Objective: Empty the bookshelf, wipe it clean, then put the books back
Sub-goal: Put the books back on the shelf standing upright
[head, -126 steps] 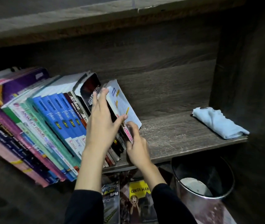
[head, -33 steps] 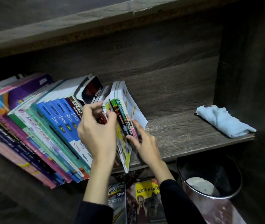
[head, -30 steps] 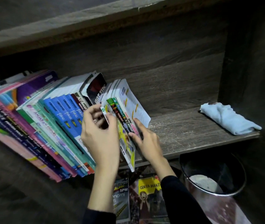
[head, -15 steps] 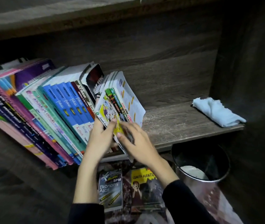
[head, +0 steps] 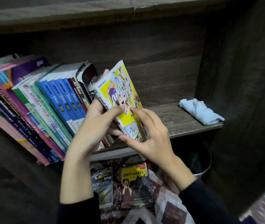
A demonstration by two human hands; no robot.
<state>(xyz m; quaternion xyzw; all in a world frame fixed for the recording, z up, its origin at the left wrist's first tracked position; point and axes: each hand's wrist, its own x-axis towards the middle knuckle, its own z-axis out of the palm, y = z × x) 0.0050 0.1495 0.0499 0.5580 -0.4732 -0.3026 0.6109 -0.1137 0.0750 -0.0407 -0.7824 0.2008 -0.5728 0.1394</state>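
Both hands grip a yellow-covered comic book [head: 122, 101] tilted at the right end of the leaning book row [head: 51, 104] on the shelf [head: 177, 125]: left hand [head: 94, 125] curled round its spine, right hand [head: 149, 135] clasping its lower cover edge; blue cloth [head: 199, 111] lies far right.

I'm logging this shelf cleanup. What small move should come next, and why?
Probably lower the yellow comic, held by left hand and right hand, to the floor beside the two books there: the shelf holds many books and the cloth lies folded.
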